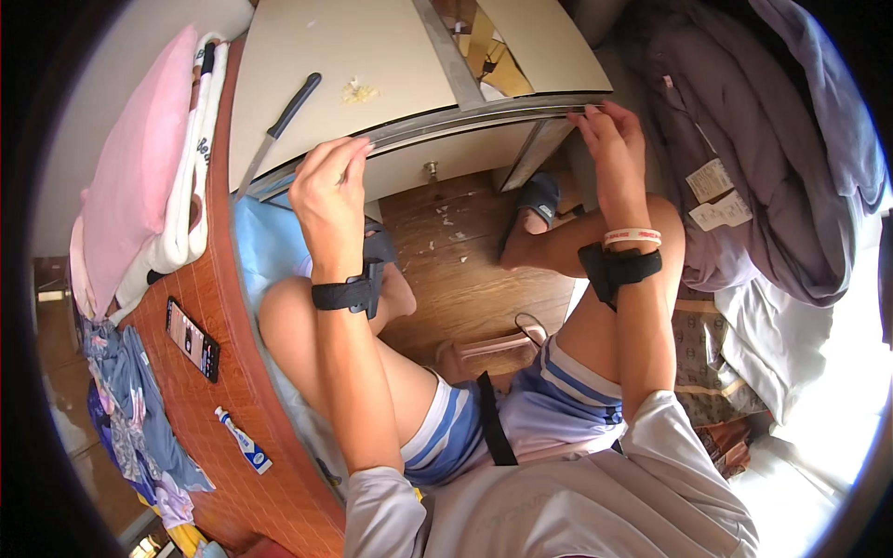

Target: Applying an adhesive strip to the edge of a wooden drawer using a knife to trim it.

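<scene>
A thin pale strand (465,118) seems to run taut between my hands, along the grey front edge of a cream cabinet top (391,42). My left hand (330,186) pinches its left end, thumb against fingers. The right end is between the fingertips of my right hand (614,149), also closed in a pinch. What exactly the strand is made of I cannot make out. To the left of the strand, a knife (296,104) with a black handle lies on the cabinet top, its blade toward me. Yellowish scraps (357,91) lie beside it.
On the brown surface at left lie a phone (193,339), a blue-and-white tube (244,442), a pink pillow (144,167) and crumpled clothes (149,400). Dark bedding (744,121) is piled at right. Pale bits litter the wooden floor (437,279) below a drawer knob (431,169).
</scene>
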### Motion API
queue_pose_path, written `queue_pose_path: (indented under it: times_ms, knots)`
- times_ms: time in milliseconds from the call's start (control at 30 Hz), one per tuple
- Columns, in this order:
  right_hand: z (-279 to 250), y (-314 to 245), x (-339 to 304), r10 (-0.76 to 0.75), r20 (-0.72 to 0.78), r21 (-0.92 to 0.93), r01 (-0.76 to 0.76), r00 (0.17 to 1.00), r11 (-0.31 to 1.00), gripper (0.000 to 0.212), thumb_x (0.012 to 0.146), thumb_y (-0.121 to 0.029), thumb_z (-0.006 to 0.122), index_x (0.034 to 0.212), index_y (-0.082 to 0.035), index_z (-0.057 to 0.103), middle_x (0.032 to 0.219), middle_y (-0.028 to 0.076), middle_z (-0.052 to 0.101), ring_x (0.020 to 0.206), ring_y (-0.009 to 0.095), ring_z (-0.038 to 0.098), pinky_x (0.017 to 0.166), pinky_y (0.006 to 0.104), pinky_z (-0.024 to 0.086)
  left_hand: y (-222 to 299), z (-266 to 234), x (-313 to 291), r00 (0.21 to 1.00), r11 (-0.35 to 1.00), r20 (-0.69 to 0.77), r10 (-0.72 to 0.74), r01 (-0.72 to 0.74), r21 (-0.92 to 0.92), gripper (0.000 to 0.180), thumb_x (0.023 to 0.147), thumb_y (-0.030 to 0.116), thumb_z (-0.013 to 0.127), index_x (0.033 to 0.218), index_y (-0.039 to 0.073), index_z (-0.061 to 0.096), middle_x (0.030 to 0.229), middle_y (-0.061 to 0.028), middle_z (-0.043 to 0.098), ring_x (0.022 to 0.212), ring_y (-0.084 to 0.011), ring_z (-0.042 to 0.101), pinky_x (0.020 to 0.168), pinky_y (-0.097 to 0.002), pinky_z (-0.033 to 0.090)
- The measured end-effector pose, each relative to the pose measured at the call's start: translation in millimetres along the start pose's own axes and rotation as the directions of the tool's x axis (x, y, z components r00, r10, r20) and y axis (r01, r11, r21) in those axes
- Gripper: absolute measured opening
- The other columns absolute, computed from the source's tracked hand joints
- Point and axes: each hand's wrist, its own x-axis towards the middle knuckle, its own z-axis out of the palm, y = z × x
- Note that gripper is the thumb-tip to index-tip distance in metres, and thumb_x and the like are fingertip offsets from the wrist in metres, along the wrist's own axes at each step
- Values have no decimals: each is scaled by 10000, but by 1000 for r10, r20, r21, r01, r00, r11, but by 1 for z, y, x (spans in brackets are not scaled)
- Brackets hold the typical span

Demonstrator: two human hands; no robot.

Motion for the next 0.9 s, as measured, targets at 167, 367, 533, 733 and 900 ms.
queue_pose_path:
  times_ms: [167, 367, 533, 733, 900]
  knots:
    - [3, 8, -2, -60, 1, -114, 60, 998, 992, 520, 910, -132, 705, 1335, 73, 487, 1265, 186, 612, 1120, 245, 656, 962, 332, 483, 1, 4, -7, 997, 998, -76, -19, 23, 56, 119, 807, -8, 790, 923, 1, 768, 928, -120, 728, 827, -266, 702, 758, -349, 558]
    - [5, -3, -9, -25, -80, -39, 22, 996, 999, 540, 909, -126, 704, 1358, 58, 468, 1353, 207, 566, 1137, 235, 642, 969, 331, 482, 3, 9, -6, 982, 976, -185, 28, 13, 217, 213, 720, 52, 886, 894, 47, 764, 954, -60, 597, 890, -266, 596, 778, -397, 498]
    - [2, 1, -6, 5, -61, -121, -12, 998, 993, 552, 933, -108, 683, 1371, 96, 417, 1353, 206, 522, 1190, 247, 630, 1029, 321, 497, 4, 14, -10, 974, 979, -227, 20, 27, 202, 290, 720, 84, 901, 926, 45, 699, 968, -69, 585, 942, -286, 586, 816, -424, 488]
    - [3, -2, -8, -18, -29, -221, 11, 999, 975, 531, 927, -137, 687, 1366, 58, 459, 1386, 219, 553, 1167, 242, 651, 982, 334, 483, 8, 11, -8, 969, 969, -248, 9, 52, 239, 331, 741, 152, 911, 960, 67, 677, 982, -72, 597, 959, -288, 601, 853, -438, 489]
    - [8, -5, -10, -27, -17, -267, 22, 999, 963, 578, 927, -163, 693, 1395, 56, 435, 1406, 204, 552, 1217, 265, 644, 1035, 351, 469, 5, 10, -6, 947, 867, -297, -126, 250, 430, 463, 731, 322, 928, 1073, 142, 673, 1122, -49, 593, 1137, -294, 569, 962, -636, 378]
